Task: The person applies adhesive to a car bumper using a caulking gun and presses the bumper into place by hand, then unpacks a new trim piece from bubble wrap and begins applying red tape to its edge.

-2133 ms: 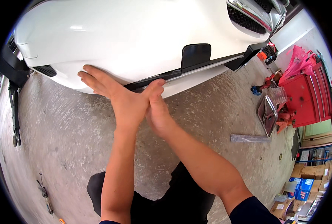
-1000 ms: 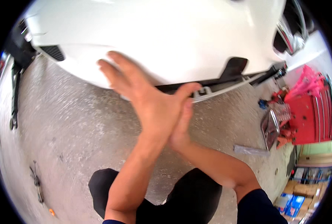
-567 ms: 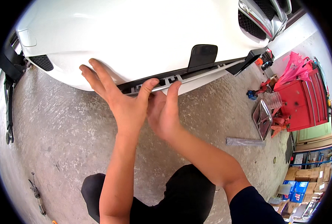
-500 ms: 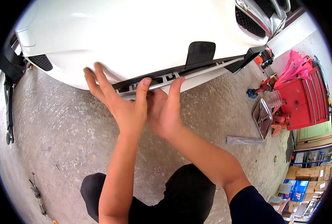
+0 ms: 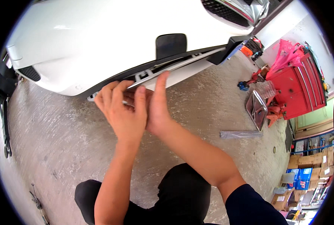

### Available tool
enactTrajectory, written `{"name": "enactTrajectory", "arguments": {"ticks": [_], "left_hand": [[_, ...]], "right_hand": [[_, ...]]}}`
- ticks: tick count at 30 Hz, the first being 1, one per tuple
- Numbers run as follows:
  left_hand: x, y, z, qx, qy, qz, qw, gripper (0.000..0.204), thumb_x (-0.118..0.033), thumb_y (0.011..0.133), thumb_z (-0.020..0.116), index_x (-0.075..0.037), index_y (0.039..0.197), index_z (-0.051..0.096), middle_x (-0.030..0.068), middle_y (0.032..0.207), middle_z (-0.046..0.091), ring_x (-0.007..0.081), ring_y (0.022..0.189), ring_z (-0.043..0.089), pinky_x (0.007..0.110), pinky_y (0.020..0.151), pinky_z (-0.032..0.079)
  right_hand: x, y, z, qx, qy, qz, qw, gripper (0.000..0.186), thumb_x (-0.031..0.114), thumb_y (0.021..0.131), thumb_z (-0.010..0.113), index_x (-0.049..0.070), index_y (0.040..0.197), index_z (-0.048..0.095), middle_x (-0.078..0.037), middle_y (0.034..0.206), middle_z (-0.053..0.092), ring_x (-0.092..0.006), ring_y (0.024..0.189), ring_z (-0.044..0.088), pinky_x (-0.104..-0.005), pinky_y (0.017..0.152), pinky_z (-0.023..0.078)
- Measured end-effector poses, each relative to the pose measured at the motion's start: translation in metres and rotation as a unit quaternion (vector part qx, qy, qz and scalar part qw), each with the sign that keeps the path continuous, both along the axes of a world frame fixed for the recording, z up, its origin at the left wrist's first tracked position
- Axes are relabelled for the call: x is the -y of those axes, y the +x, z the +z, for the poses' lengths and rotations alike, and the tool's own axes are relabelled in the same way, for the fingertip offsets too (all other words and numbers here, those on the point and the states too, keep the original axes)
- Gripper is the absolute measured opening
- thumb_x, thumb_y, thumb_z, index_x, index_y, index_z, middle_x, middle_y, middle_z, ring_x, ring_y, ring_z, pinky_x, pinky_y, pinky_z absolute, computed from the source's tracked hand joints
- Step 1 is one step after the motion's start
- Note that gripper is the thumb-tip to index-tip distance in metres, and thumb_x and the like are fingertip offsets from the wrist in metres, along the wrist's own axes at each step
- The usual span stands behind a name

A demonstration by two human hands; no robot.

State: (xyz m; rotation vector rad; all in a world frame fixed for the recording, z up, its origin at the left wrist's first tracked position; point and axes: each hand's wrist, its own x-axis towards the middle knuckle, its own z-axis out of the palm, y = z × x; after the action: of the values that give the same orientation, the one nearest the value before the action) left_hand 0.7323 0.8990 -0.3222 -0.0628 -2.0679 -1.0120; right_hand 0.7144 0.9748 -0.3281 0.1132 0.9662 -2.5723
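Note:
A white car bumper fills the upper view, with a black rectangular flap above its lower lip. A pale, silvery trim strip runs along that lip, partly out from it, with small clips in the gap. My left hand has its fingers curled over the strip's left part. My right hand is just right of it, gripping the same strip, thumb up over the front, other fingers largely hidden beneath.
A red tool chest with a pink plastic bag stands right, beside a metal tray and tools. A plastic-wrapped strip lies on the floor. Cardboard boxes are lower right, a black lift arm left.
My left hand's spread fingers have come down from the bumper and curled onto the trim strip. My view has shifted, so the bumper appears further left.

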Motion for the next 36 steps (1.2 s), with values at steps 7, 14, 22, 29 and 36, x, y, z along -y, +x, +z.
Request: {"name": "enactTrajectory", "arguments": {"ticks": [7, 14, 22, 29, 36], "left_hand": [[0.005, -0.001, 0.0, -0.006, 0.006, -0.024, 1.0, 0.013, -0.018, 0.085, 0.06, -0.006, 0.088, 0.062, 0.0081, 0.092, 0.055, 0.0269, 0.092, 0.042, 0.038, 0.084, 0.033], [0.004, -0.003, -0.002, -0.018, 0.013, -0.034, 0.999, 0.011, -0.015, 0.085, 0.058, -0.005, 0.084, 0.062, 0.0063, 0.088, 0.054, 0.0246, 0.087, 0.04, 0.036, 0.08, 0.033], [0.006, -0.004, 0.003, -0.004, 0.001, -0.021, 1.0, 0.014, -0.017, 0.087, 0.057, -0.005, 0.081, 0.063, 0.0047, 0.084, 0.055, 0.023, 0.086, 0.042, 0.034, 0.078, 0.034], [0.005, -0.003, 0.003, -0.002, -0.001, -0.022, 1.0, 0.014, -0.015, 0.088, 0.057, -0.004, 0.08, 0.061, 0.0045, 0.082, 0.054, 0.0223, 0.084, 0.042, 0.034, 0.077, 0.035], [0.007, -0.001, -0.001, -0.019, -0.027, -0.024, 0.999, 0.01, -0.012, 0.087, 0.056, -0.004, 0.084, 0.062, 0.0056, 0.086, 0.055, 0.0231, 0.084, 0.042, 0.034, 0.078, 0.034]], "right_hand": [[-0.059, -0.016, 0.017, -0.062, 0.394, -0.4, 0.825, 0.054, 0.052, 0.085, 0.06, -0.001, 0.076, 0.056, -0.009, 0.066, 0.059, -0.0114, 0.055, 0.049, -0.0265, 0.05, 0.042], [-0.072, -0.028, 0.023, -0.041, 0.311, -0.273, 0.91, 0.067, 0.05, 0.083, 0.06, -0.004, 0.117, 0.041, -0.015, 0.103, 0.051, -0.0264, 0.094, 0.059, -0.0412, 0.071, 0.057], [-0.076, -0.028, 0.028, -0.08, 0.254, -0.239, 0.934, 0.048, 0.031, 0.086, 0.055, -0.004, 0.115, 0.039, -0.016, 0.109, 0.049, -0.0298, 0.094, 0.058, -0.0437, 0.077, 0.056], [-0.072, -0.03, 0.03, -0.081, 0.265, -0.281, 0.919, 0.034, 0.016, 0.085, 0.053, -0.007, 0.107, 0.04, -0.015, 0.105, 0.049, -0.0305, 0.09, 0.061, -0.0394, 0.075, 0.058], [-0.075, -0.027, 0.027, -0.098, 0.265, -0.276, 0.919, 0.033, 0.016, 0.086, 0.052, -0.006, 0.107, 0.04, -0.014, 0.103, 0.049, -0.0287, 0.088, 0.061, -0.0382, 0.074, 0.059]]}}
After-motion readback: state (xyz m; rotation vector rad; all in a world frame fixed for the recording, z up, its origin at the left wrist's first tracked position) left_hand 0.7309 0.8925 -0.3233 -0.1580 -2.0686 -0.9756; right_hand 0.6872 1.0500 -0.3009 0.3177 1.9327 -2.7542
